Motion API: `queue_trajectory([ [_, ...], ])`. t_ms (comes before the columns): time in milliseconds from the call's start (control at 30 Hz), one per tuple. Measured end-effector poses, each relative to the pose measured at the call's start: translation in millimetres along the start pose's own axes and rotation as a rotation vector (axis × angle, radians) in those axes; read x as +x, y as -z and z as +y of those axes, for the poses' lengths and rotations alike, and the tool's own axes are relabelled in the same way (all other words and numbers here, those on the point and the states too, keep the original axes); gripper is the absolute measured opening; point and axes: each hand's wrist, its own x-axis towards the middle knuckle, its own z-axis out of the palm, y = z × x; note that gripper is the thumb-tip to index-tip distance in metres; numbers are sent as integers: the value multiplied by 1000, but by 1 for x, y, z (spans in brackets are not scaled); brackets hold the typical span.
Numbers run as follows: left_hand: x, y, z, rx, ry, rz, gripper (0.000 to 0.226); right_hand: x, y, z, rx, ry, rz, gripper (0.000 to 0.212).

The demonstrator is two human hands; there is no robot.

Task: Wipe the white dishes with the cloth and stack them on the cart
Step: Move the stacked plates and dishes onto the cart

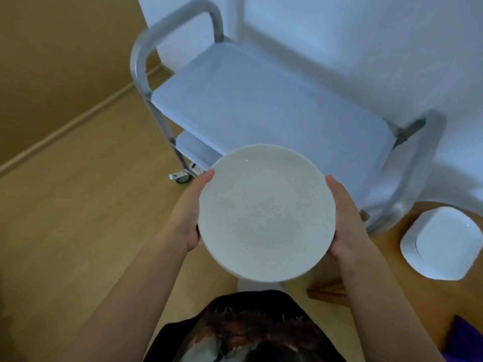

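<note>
A round white plate (266,212) is held level in front of me, just short of the cart's near edge. My left hand (189,215) grips its left rim and my right hand (343,220) grips its right rim. The cart (261,100) has a pale flat top shelf with nothing on it, a metal handle at the left and a lower shelf partly visible. A stack of white square-ish dishes (444,242) sits on the wooden table at the right. A purple cloth (467,338) shows at the bottom right corner.
The wooden table (407,291) fills the lower right. Wooden floor lies to the left, with a cart wheel (180,176) on it. A white wall stands behind the cart.
</note>
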Motion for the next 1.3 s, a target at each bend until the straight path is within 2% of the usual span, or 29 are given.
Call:
queue_trajectory([
  [67,23,7,23,34,-3,-11,40,23,-17,-10,42,-4,-18,61],
  [167,60,15,59,57,-6,4,43,62,-40,-26,78,-29,-14,56],
  [467,173,21,173,33,-17,40,35,192,-98,-84,75,-47,16,65],
  [667,259,18,237,48,27,-31,30,271,-130,-105,138,-59,168,36],
  [800,311,16,275,112,67,-125,31,310,-150,-115,253,-97,261,40],
  [1033,376,8,312,254,95,-221,25,351,-167,-119,369,-110,368,42],
  [1300,399,14,305,348,172,-261,28,356,-169,-99,449,-137,448,43],
])
